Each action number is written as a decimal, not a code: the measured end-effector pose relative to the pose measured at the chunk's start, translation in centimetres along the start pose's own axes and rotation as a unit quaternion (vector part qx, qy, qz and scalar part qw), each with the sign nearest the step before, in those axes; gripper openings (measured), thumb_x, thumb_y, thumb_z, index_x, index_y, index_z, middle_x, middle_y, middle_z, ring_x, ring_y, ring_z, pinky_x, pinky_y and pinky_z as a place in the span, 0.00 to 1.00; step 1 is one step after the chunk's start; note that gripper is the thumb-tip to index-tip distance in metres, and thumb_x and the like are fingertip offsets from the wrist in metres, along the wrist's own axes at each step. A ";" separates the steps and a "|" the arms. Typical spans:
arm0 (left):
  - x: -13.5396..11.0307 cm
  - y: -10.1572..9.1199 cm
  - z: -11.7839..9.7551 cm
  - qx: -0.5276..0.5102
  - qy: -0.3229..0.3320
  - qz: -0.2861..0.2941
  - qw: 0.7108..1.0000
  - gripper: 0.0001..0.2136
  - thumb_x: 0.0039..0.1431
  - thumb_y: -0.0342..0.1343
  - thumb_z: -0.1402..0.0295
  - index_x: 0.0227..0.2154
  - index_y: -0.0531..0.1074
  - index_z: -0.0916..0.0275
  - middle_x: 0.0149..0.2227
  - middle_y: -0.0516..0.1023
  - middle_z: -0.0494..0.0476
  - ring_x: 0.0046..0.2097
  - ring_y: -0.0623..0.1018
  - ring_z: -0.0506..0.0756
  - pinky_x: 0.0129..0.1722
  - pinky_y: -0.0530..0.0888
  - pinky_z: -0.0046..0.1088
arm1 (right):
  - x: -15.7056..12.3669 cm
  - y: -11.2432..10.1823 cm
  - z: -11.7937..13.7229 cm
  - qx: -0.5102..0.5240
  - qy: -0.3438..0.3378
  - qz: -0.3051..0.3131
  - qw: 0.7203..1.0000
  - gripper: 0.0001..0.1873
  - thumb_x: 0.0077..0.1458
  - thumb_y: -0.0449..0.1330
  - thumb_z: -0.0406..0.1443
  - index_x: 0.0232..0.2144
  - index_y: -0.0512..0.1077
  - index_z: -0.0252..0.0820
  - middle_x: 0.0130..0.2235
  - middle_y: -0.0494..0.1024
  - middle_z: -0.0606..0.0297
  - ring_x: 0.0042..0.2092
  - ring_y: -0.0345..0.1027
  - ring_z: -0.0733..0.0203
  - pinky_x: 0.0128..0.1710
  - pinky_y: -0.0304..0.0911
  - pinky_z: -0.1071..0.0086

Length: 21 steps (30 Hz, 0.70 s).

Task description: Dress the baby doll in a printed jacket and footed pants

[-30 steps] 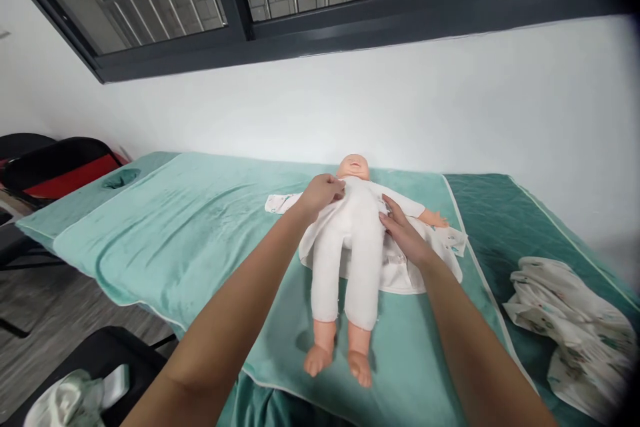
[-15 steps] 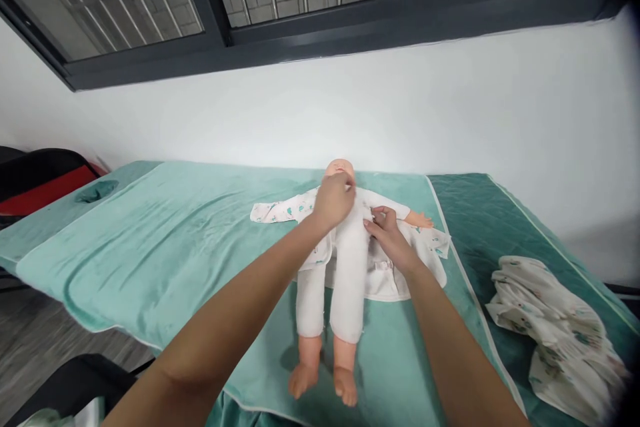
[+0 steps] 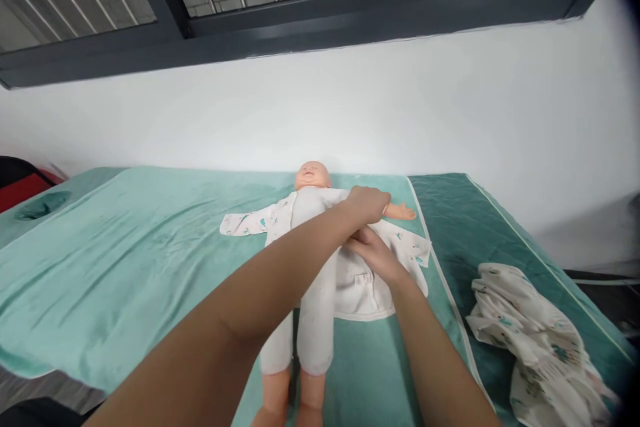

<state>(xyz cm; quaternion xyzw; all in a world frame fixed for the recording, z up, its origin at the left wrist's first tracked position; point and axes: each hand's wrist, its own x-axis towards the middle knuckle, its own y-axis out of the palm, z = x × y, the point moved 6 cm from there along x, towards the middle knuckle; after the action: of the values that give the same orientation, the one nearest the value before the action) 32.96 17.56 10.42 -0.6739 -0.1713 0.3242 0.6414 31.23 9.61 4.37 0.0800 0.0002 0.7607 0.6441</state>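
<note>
A baby doll [image 3: 313, 177] lies on its back with its head toward the wall. Its body is white cloth; the head, hands and lower legs are flesh-coloured plastic. One sleeve of a white printed baby shirt [image 3: 367, 290] covers the doll's arm on the left of the view. The rest of the shirt spreads out flat at the right, its other sleeve off the arm. My left hand [image 3: 370, 203] reaches across the doll's chest and is closed around its bare right-side arm near the wrist. Just below, my right hand [image 3: 377, 253] pinches the shirt near the armhole; its fingertips are partly hidden.
A light green sheet [image 3: 165, 247] covers the bed, with a darker green quilted cover [image 3: 450, 213] on the right. A crumpled printed cloth [image 3: 535, 340] lies there. Behind stands a white wall under a dark window frame [image 3: 350, 13]. A red and black chair [image 3: 23, 187] is at far left.
My left hand has moved from the doll's neck to its bare arm on the right, uncovering the head. My right hand has shifted slightly under my left wrist. The view has turned right.
</note>
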 end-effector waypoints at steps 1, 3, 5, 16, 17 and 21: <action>-0.3 -0.3 0.4 -0.004 0.004 -0.012 1.000 0.16 0.56 0.52 0.73 0.48 0.69 0.58 0.43 0.79 0.61 0.44 0.79 0.60 0.41 0.73 0.37 | 0.1 -0.2 0.1 -0.002 -0.007 -0.003 1.000 0.15 0.54 0.62 0.42 0.43 0.74 0.44 0.48 0.79 0.62 0.52 0.71 0.51 0.54 0.64 0.58; -0.9 -0.9 1.1 -0.015 0.004 -0.028 0.999 0.17 0.54 0.54 0.74 0.47 0.68 0.57 0.41 0.79 0.59 0.41 0.80 0.59 0.38 0.72 0.34 | 0.1 -1.2 0.2 -0.044 -0.010 -0.029 0.999 0.13 0.55 0.61 0.43 0.40 0.75 0.44 0.45 0.79 0.62 0.50 0.71 0.52 0.53 0.64 0.58; -1.5 -1.2 1.6 -0.028 -0.002 -0.035 0.999 0.17 0.51 0.57 0.73 0.45 0.67 0.57 0.40 0.79 0.58 0.40 0.79 0.59 0.38 0.72 0.34 | 0.0 -3.0 -0.1 -0.123 -0.007 -0.085 0.989 0.13 0.56 0.59 0.44 0.37 0.75 0.43 0.43 0.79 0.62 0.48 0.72 0.52 0.52 0.64 0.58; -4.9 -0.7 2.1 0.051 0.025 -0.054 0.997 0.15 0.58 0.51 0.74 0.49 0.67 0.61 0.46 0.77 0.61 0.46 0.77 0.61 0.44 0.70 0.38 | -1.7 -9.9 -2.2 -0.483 0.142 -0.256 0.825 0.18 0.50 0.60 0.53 0.31 0.71 0.45 0.35 0.79 0.58 0.34 0.73 0.49 0.31 0.60 0.60; -5.0 -0.7 2.1 0.059 0.026 -0.057 0.996 0.15 0.59 0.50 0.75 0.49 0.67 0.61 0.46 0.77 0.61 0.47 0.77 0.61 0.45 0.69 0.38 | -1.7 -10.0 -2.3 -0.489 0.134 -0.258 0.822 0.18 0.49 0.60 0.52 0.29 0.71 0.45 0.33 0.78 0.59 0.33 0.72 0.49 0.30 0.59 0.61; -5.1 -0.2 2.1 0.071 0.022 -0.082 0.994 0.16 0.60 0.49 0.76 0.50 0.67 0.61 0.46 0.77 0.62 0.48 0.76 0.60 0.46 0.68 0.39 | -1.7 -10.3 -2.4 -0.495 0.092 -0.274 0.819 0.14 0.50 0.59 0.49 0.27 0.71 0.45 0.29 0.78 0.60 0.30 0.71 0.53 0.28 0.57 0.64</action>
<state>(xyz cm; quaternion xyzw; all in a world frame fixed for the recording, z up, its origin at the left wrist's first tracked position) 27.83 15.87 11.79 -0.6175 -0.1886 0.2667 0.7155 41.29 9.98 0.76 -0.3232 -0.2954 0.4539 0.7760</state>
